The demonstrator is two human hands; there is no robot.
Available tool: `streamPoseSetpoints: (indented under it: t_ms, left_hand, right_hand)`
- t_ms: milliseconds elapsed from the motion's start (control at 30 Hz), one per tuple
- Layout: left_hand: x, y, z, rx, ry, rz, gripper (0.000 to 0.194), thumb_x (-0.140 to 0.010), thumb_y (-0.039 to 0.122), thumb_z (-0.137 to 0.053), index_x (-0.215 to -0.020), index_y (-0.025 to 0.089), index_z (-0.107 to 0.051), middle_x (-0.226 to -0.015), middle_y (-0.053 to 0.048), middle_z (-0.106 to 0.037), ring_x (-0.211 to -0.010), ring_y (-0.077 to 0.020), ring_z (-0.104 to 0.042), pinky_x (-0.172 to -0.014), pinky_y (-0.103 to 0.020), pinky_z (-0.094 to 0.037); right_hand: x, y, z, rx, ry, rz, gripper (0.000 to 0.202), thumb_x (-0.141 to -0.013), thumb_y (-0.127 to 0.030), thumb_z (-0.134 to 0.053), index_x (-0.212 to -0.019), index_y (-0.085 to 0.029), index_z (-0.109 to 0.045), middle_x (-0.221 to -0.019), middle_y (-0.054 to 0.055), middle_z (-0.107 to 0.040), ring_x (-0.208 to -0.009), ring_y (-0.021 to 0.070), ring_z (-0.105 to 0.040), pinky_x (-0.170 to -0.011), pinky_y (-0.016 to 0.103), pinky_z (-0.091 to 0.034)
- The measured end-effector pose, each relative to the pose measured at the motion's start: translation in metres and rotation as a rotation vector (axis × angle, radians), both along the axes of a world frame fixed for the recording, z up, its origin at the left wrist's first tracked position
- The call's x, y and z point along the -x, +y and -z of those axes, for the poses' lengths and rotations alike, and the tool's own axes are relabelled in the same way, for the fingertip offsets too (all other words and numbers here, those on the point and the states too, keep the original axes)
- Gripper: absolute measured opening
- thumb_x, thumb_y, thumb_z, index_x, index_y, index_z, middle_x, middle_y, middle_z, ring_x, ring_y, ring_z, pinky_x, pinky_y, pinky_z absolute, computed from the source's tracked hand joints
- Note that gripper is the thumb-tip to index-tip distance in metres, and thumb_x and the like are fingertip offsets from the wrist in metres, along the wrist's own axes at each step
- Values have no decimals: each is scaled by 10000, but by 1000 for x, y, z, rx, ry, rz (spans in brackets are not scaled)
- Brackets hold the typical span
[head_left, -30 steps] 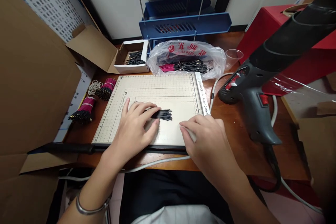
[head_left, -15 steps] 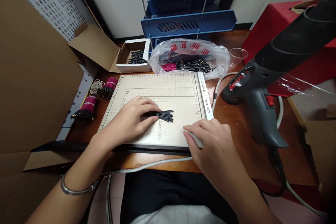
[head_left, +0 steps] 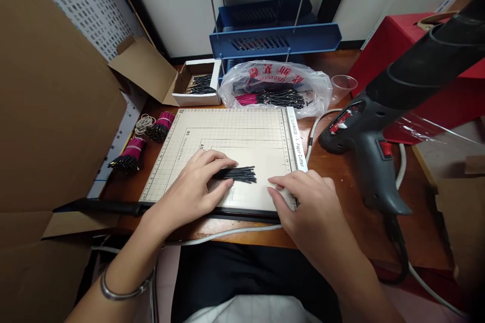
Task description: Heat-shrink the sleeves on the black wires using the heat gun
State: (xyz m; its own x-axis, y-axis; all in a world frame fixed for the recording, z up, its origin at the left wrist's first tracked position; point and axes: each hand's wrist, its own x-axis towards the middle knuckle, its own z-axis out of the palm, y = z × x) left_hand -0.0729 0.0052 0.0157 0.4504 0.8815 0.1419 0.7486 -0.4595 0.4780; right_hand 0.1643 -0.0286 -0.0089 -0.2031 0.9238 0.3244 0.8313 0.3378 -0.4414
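Observation:
My left hand (head_left: 199, 181) is closed round a bundle of thin black wires (head_left: 242, 174), whose ends point right over the paper cutter board (head_left: 242, 126). The rest of the bundle is hidden under its fingers. My right hand (head_left: 308, 199) hovers over the lower right corner of the board, thumb and forefinger apart. Between its fingertips only the pale board surface shows, and nothing is seen in its grasp. The white ruler strip (head_left: 298, 144) of the cutter runs up from beside that hand.
A black handle (head_left: 102, 206) lies along the left front edge. Pink and black bundles (head_left: 131, 155), an open box (head_left: 197, 83) and a plastic bag (head_left: 275, 86) surround the board. A heat gun (head_left: 379, 131) stands at right, near a clear cup (head_left: 343, 87).
The view has shifted a little. The white piece that was in my right hand no longer shows there, and its fingers are apart. My left hand stays on the black wires.

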Motion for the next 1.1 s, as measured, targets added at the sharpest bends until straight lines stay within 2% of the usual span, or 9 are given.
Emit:
streamPoseSetpoints:
  t_ms: [133,300,533,733,833,967,1100]
  left_hand:
    - [-1,-1,2,-3,-15,-21,246,-979,269,-550,-1170,213,-695,-1164,-79,-668,-1104,-248,-589,-988,-419,-490]
    - [-2,-3,3,7,-37,-22,232,-981,267,-551,-1152,218,-700,-1139,-73,-672,-1082,-241,-596,-981,-417,-493]
    - [0,0,1,15,-48,-31,287,-961,266,-576,-1229,202,-656,-1204,-81,-646,-1138,-241,-605,-1013,-397,-487]
    - [-3,-2,-2,15,-22,-60,169,-945,272,-598,-1067,205,-695,-1077,-62,-703,-1026,-233,-644,-917,-382,-519]
    - [-14,-10,2,-16,-15,-146,104,-947,252,-593,-984,195,-672,-980,-54,-713,-937,-226,-666,-841,-370,-531]
    - [-36,-22,12,-124,46,-325,72,-935,240,-609,-882,195,-627,-825,-36,-692,-777,-212,-659,-722,-353,-522]
    - [-46,-28,14,-169,92,-404,70,-937,262,-619,-913,199,-636,-857,-44,-702,-782,-218,-664,-709,-359,-525]
  right_hand:
    - [10,-5,-5,63,-47,24,175,-940,-183,-590,-947,-233,-757,-886,12,-709,-793,195,-527,-712,345,-283]
    - [19,-12,-6,35,-28,-4,186,-951,-187,-577,-980,-230,-756,-915,15,-684,-818,196,-508,-746,349,-291]
    - [17,-2,-2,70,-33,20,184,-951,-198,-594,-1026,-242,-756,-925,12,-701,-829,207,-524,-737,355,-281]
    - [22,-1,-5,72,2,27,133,-943,-210,-609,-955,-228,-740,-901,20,-699,-820,209,-536,-747,346,-306]
    - [21,-3,-6,52,66,65,73,-926,-222,-646,-926,-233,-718,-891,5,-710,-836,209,-568,-743,341,-314]
    - [17,-5,-4,9,97,81,22,-910,-234,-680,-918,-239,-701,-854,-17,-712,-810,197,-580,-731,331,-323]
    - [8,-6,0,24,77,63,19,-911,-255,-685,-916,-247,-701,-848,-28,-715,-795,188,-588,-725,326,-322]
